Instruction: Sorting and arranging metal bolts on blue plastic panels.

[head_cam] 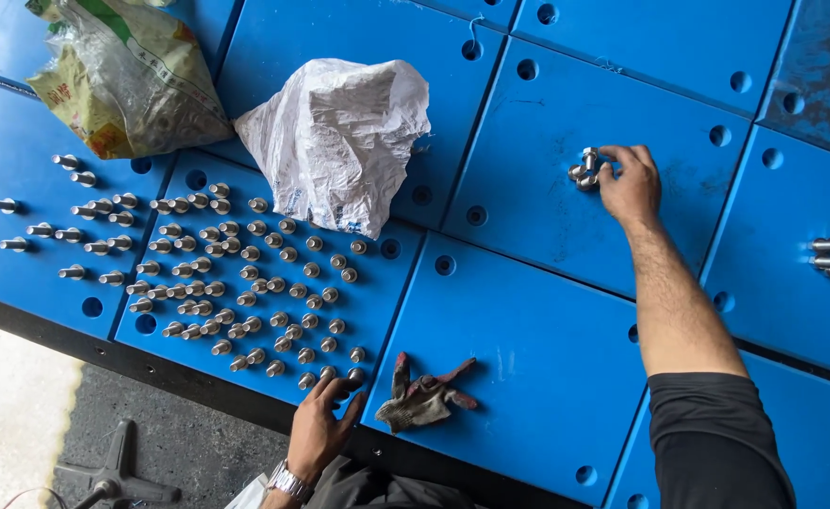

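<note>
My right hand point(633, 184) reaches out over a blue steel plate point(547, 113), its fingertips closed on a small cluster of short silver bolts point(584, 170) resting on the plate. My left hand point(320, 426), with a watch on its wrist, lies at the near edge of another blue plate point(377, 302). Its fingers are spread and touch the nearest bolts point(337, 375) of a large spread of silver bolts point(236, 283). These bolts cover the plate in rough rows, some standing and some lying on their sides.
A crumpled white plastic bag point(339, 137) and a printed yellow-green sack point(127, 75) lie behind the bolts. A dirty work glove point(422, 396) lies by my left hand. Three more bolts point(828, 256) lie at the far right. Each plate has round holes point(445, 265) near its corners.
</note>
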